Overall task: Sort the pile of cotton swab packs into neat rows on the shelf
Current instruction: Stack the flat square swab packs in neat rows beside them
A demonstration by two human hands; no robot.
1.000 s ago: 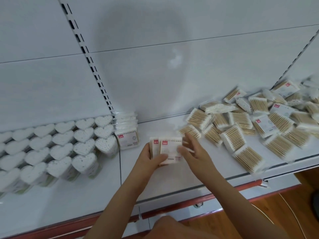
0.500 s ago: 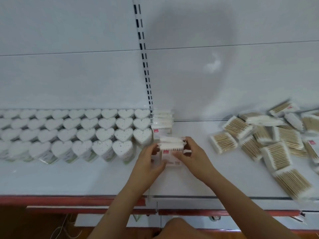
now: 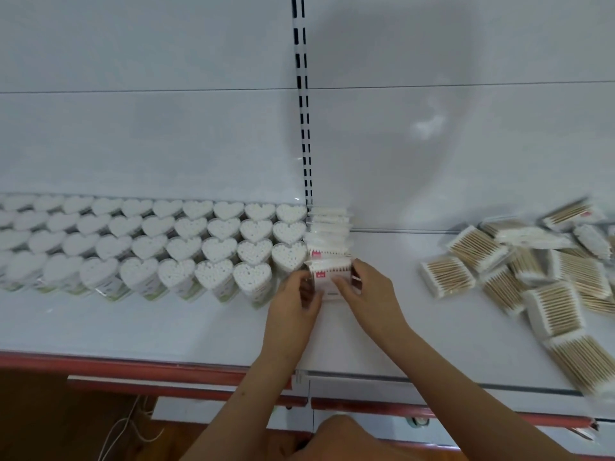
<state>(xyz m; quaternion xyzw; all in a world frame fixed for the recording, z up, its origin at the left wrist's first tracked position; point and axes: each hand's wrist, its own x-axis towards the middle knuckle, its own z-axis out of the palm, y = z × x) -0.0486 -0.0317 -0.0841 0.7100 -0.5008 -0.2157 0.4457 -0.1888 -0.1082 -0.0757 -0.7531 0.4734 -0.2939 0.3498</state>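
Observation:
A small upright stack of cotton swab packs (image 3: 327,277) with a red label stands on the white shelf (image 3: 166,327), directly in front of a row of upright packs (image 3: 329,234) against the back wall. My left hand (image 3: 294,304) grips the stack's left side and my right hand (image 3: 366,287) grips its right side. A loose pile of swab packs (image 3: 532,277) with wooden sticks lies scattered on the shelf at the right.
Heart-shaped swab boxes (image 3: 149,247) fill the shelf's left half in several rows, touching the upright packs. A slotted upright rail (image 3: 304,111) runs up the back panel. The red shelf edge (image 3: 133,367) is at the front; a white cable (image 3: 123,427) lies below.
Both hands carried the gathered packs left and back, from mid-shelf near the pile to just in front of the upright row by the heart boxes. The camera view swung left.

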